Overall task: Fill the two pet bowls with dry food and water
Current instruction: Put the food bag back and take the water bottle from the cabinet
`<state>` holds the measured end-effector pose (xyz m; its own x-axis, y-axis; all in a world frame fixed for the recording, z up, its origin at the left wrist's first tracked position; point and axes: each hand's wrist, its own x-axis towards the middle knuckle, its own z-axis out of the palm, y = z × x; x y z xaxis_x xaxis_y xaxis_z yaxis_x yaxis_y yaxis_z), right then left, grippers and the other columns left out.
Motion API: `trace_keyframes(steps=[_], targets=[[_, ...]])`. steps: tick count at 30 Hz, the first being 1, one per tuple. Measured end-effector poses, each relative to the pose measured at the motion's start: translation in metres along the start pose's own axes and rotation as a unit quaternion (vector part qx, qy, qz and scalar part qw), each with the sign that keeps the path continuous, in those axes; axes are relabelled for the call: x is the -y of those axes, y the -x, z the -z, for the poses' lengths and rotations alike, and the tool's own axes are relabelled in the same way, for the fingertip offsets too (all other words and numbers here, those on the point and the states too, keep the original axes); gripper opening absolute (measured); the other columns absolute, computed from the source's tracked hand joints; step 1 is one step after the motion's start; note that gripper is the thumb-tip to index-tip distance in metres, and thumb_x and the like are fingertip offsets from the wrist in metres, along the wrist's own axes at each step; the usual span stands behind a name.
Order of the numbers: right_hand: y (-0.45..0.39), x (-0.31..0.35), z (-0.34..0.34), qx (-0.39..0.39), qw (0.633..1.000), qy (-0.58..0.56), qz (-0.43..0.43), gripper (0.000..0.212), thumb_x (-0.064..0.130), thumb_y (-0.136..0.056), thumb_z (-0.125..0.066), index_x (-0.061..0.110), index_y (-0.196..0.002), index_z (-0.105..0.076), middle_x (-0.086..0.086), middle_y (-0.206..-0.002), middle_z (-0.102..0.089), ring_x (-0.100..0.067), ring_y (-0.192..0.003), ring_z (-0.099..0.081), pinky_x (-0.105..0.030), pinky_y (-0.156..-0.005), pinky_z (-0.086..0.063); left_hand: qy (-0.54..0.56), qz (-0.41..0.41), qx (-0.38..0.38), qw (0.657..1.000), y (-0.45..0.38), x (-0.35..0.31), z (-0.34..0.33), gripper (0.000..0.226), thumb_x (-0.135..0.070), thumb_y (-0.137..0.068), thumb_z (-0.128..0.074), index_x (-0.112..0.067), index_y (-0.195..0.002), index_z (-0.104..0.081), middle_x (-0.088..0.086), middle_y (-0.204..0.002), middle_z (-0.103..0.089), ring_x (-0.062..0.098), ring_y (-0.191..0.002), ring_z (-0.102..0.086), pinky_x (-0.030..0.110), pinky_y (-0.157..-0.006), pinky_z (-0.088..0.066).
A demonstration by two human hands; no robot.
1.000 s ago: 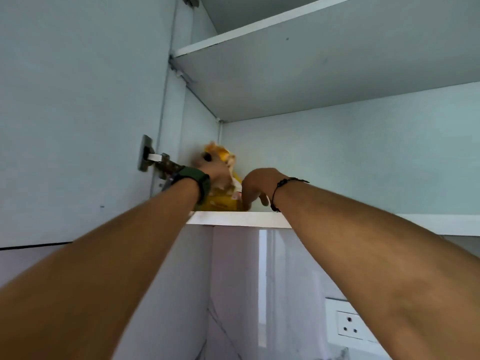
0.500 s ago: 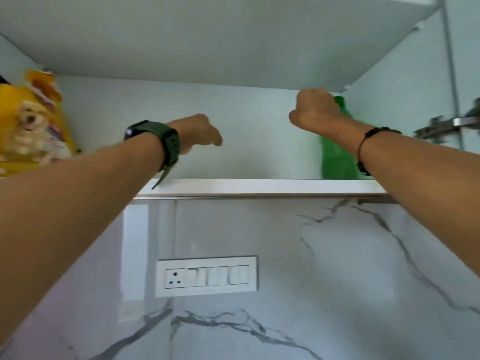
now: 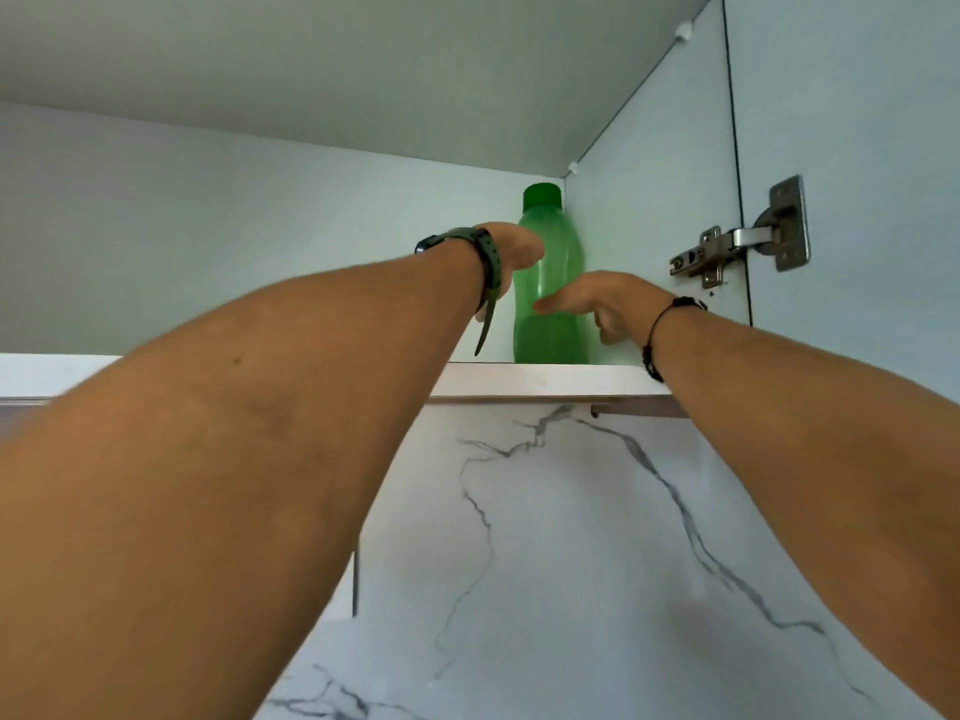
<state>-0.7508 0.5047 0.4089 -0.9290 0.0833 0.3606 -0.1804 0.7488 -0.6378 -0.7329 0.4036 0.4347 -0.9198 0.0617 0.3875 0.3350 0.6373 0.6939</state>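
A green plastic bottle [image 3: 550,330] with a green screw cap stands upright on the cabinet shelf [image 3: 530,379], in the right back corner. My left hand [image 3: 514,249], with a dark watch on its wrist, reaches to the bottle's left shoulder and overlaps its edge; its fingertips are not plainly visible. My right hand [image 3: 592,301] lies across the front of the bottle's middle, fingers stretched out to the left and thumb hanging down. Neither hand is visibly closed round the bottle. No pet bowls or food bag are in view.
The cabinet's right side wall [image 3: 649,200] stands close beside the bottle, with a metal door hinge [image 3: 737,246] and the open door to its right. Another shelf [image 3: 311,70] spans overhead. A marble-patterned wall [image 3: 571,563] lies below the shelf.
The view swung right, away from the yellow food bag. My left hand moved right to the bottle's shoulder. My right hand came down from the bottle's cap to its middle.
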Motion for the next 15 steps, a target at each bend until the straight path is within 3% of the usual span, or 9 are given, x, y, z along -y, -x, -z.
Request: trace_keyframes(steps=[2, 5, 8, 10, 13, 15], targets=[[-0.01, 0.0, 0.004, 0.021, 0.999, -0.037, 0.012, 0.079, 0.03, -0.092, -0.057, -0.001, -0.148, -0.01, -0.02, -0.157, -0.008, -0.036, -0.144, -0.012, -0.045, -0.116, -0.019, 0.005, 0.021, 0.015, 1.0, -0.012, -0.006, -0.011, 0.059, -0.032, -0.102, -0.027, 0.003, -0.147, -0.01, 0.02, -0.157, -0.01, 0.036, -0.144, -0.012, 0.051, -0.115, -0.017], [-0.024, -0.002, 0.013, 0.013, 0.997, -0.07, 0.038, 0.073, 0.021, -0.094, -0.055, -0.002, -0.148, -0.011, -0.019, -0.157, -0.008, -0.033, -0.145, -0.009, -0.043, -0.116, -0.015, 0.006, 0.029, 0.009, 1.0, -0.03, -0.014, -0.026, 0.056, -0.027, -0.1, -0.031, 0.004, -0.145, -0.017, 0.021, -0.154, -0.019, 0.039, -0.14, -0.024, 0.059, -0.107, -0.026], [-0.035, -0.004, 0.015, 0.011, 0.997, -0.068, 0.032, 0.068, 0.02, -0.097, -0.049, -0.003, -0.147, -0.009, -0.02, -0.157, -0.005, -0.033, -0.145, -0.008, -0.042, -0.115, -0.017, -0.071, 0.003, -0.007, 0.997, -0.058, -0.014, -0.036, 0.048, -0.017, -0.097, -0.043, 0.002, -0.14, -0.03, 0.019, -0.142, -0.04, 0.038, -0.126, -0.044, 0.048, -0.094, -0.043], [-0.046, -0.007, 0.013, 0.019, 0.997, -0.075, 0.017, 0.068, 0.02, -0.098, -0.048, -0.002, -0.148, -0.009, -0.02, -0.157, -0.007, -0.036, -0.143, -0.013, -0.045, -0.111, -0.022, -0.052, 0.037, 0.006, 0.998, -0.067, -0.012, -0.039, 0.051, -0.018, -0.096, -0.047, 0.003, -0.139, -0.03, 0.021, -0.132, -0.047, 0.04, -0.117, -0.05, 0.047, -0.087, -0.049], [-0.054, -0.008, 0.013, 0.023, 0.996, -0.09, -0.017, 0.074, 0.023, -0.094, -0.056, 0.003, -0.149, -0.011, -0.023, -0.153, -0.019, -0.04, -0.136, -0.029, -0.047, -0.101, -0.034, -0.041, -0.009, -0.066, 0.997, -0.075, -0.006, -0.037, 0.078, -0.012, -0.076, -0.075, -0.001, -0.142, -0.034, 0.018, -0.145, -0.039, 0.031, -0.133, -0.04, 0.034, -0.109, -0.032], [-0.054, -0.008, 0.013, 0.015, 0.995, -0.094, -0.025, 0.076, 0.026, -0.092, -0.059, 0.005, -0.149, -0.013, -0.022, -0.148, -0.028, -0.037, -0.133, -0.036, -0.045, -0.094, -0.037, 0.023, -0.012, -0.035, 0.999, -0.072, -0.004, -0.035, 0.074, -0.019, -0.083, -0.069, -0.004, -0.144, -0.03, 0.017, -0.149, -0.033, 0.032, -0.134, -0.038, 0.038, -0.11, -0.031]])
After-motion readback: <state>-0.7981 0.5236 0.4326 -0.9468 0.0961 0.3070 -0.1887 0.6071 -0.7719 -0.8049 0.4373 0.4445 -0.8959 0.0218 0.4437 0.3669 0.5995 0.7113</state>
